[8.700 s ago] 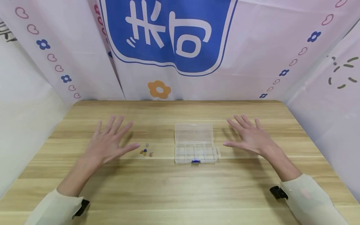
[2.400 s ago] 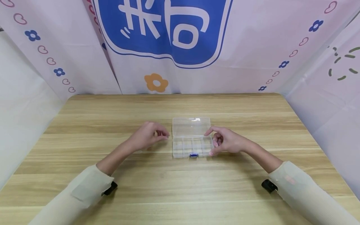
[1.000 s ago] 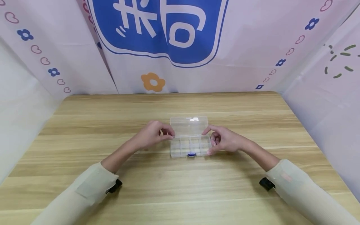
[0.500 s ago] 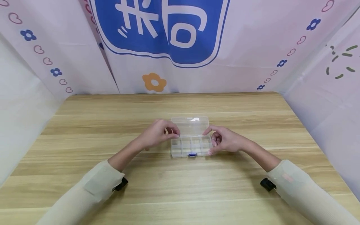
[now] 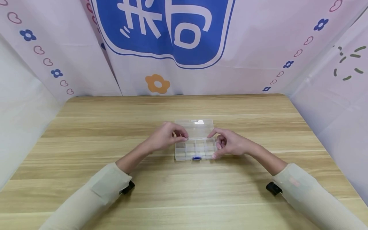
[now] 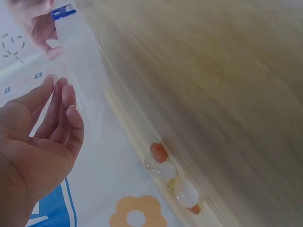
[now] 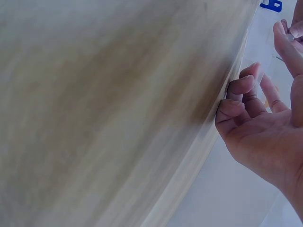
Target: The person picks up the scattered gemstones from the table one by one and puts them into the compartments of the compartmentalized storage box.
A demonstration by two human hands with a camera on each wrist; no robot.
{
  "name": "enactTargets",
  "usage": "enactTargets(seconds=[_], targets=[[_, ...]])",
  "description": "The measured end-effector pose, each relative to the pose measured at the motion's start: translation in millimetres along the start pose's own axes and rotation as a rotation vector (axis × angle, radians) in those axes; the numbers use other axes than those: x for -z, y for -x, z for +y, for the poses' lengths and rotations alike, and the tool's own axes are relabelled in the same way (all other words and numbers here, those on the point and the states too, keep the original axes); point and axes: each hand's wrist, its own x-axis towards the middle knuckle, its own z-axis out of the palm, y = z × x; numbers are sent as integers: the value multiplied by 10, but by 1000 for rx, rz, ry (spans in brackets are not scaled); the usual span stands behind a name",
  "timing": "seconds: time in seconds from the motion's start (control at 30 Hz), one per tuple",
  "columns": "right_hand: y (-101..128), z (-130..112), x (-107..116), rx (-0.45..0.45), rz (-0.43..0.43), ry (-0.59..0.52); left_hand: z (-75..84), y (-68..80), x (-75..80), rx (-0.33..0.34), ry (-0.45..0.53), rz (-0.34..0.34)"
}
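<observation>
A clear plastic compartment box (image 5: 180, 156) with a blue latch (image 5: 196, 158) lies on the table, its lid (image 5: 196, 129) folded back flat. My left hand (image 5: 165, 137) hovers over the back left of the box and pinches a small pale bead (image 7: 290, 37) between thumb and fingertips. At the box's right end my right hand (image 5: 233, 142) grips it, thumb at the front corner and index finger near the hinge, other fingers curled against the side. In the left wrist view several beads lie in a cluster, among them an orange-red bead (image 6: 158, 152) and a whitish bead (image 6: 187, 191).
The wooden table (image 5: 184, 195) reaches back to a hanging white cloth (image 5: 247, 73) with a blue print. The bead cluster sits left of the box, mostly hidden behind my left hand and forearm in the head view.
Both hands were spread apart over the table earliest on. Later the right hand took the box's end, and the left moved right from beside the box to over its back compartments.
</observation>
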Motion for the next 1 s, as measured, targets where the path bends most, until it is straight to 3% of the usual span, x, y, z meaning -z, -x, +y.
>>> enactTargets(seconds=[0.43,1.0], targets=[[-7,18,2,6,0,-2,32,-80,-84,-39,21,-3],[-18,27,4,-2,1,22,84,-171,-138,-41,34,-10]])
